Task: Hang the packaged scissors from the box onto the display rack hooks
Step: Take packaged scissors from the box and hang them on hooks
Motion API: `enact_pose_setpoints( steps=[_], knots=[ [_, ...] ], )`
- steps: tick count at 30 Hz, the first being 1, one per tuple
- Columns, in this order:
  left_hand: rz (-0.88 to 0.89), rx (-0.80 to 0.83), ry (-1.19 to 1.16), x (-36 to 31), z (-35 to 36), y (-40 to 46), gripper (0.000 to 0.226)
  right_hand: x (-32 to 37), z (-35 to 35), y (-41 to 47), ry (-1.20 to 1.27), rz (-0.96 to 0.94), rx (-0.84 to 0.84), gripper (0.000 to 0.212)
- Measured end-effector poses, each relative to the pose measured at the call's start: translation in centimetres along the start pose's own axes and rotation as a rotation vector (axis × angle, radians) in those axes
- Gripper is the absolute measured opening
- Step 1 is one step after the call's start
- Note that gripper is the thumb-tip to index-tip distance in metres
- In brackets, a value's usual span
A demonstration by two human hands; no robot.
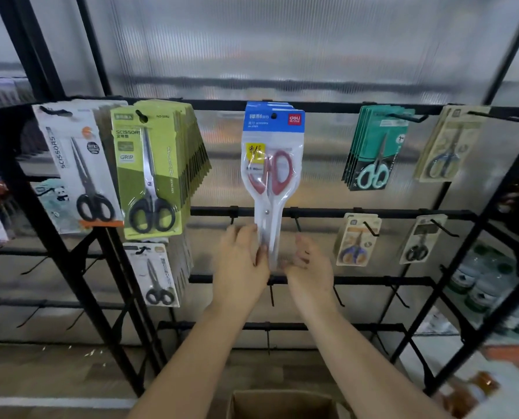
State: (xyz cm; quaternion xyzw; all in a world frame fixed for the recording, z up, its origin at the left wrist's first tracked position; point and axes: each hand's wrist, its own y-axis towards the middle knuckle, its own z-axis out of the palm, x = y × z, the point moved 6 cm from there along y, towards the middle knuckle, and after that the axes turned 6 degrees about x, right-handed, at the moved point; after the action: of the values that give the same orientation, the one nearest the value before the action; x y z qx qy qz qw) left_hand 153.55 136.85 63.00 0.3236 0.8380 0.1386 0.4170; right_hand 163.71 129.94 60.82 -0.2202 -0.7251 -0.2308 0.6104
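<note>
**Red-handled scissors on the hook, hands at the lower end**

A stack of red-handled scissors packs (272,164) hangs on the top bar hook of the display rack (327,213), so this part looks nearly done. The left hand (241,261) touches the pack's lower end with straight fingers; the right hand (308,264) is loosely curled beside it, gripping nothing. Many lower hooks are bare. The cardboard box (282,402) is cut off, its contents hidden; motion blur softens the fingertips.
</note>
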Motion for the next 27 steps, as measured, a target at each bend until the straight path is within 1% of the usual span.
enact_pose_setpoints(
  steps=[1,3,6,9,12,15,17,19,21,24,27],
  knots=[
    [0.010,-0.044,0.019,-0.3,-0.4,0.0,0.033,-0.1,-0.5,-0.3,-0.015,-0.002,-0.026,0.050],
    [0.000,-0.122,0.018,-1.1,-1.3,-0.2,0.046,-0.1,-1.3,-0.7,-0.070,-0.012,-0.052,0.055],
    [0.095,-0.188,0.071,-3.2,-1.8,-0.5,0.049,0.1,-2.6,-0.8,-0.101,-0.029,-0.076,0.054],
    [0.184,-0.183,0.107,-5.6,-1.2,-0.3,0.048,0.6,-4.1,-0.5,-0.101,-0.044,-0.116,0.052],
    [0.252,-0.167,0.061,-8.0,0.1,0.6,0.046,1.1,-6.0,0.1,-0.155,-0.062,-0.134,0.051],
    [0.278,-0.136,0.029,-10.1,1.8,2.4,0.042,1.6,-8.8,1.8,-0.194,-0.094,-0.189,0.049],
    [0.283,-0.128,0.048,-11.5,3.2,3.8,0.040,1.9,-11.0,3.2,-0.203,-0.111,-0.211,0.048],
    [0.270,-0.099,0.069,-12.8,4.8,5.2,0.042,2.3,-13.3,4.9,-0.186,-0.133,-0.220,0.048],
    [0.203,-0.050,0.061,-13.7,6.6,7.0,0.044,2.9,-15.6,7.0,-0.157,-0.133,-0.227,0.049],
    [0.096,0.004,0.061,-14.8,9.1,10.3,0.043,5.0,-18.4,11.2,-0.144,-0.160,-0.221,0.045],
    [0.012,0.095,-0.108,-16.3,10.8,13.5,0.040,8.1,-20.2,14.8,-0.123,-0.238,-0.183,0.048]
  ],
)
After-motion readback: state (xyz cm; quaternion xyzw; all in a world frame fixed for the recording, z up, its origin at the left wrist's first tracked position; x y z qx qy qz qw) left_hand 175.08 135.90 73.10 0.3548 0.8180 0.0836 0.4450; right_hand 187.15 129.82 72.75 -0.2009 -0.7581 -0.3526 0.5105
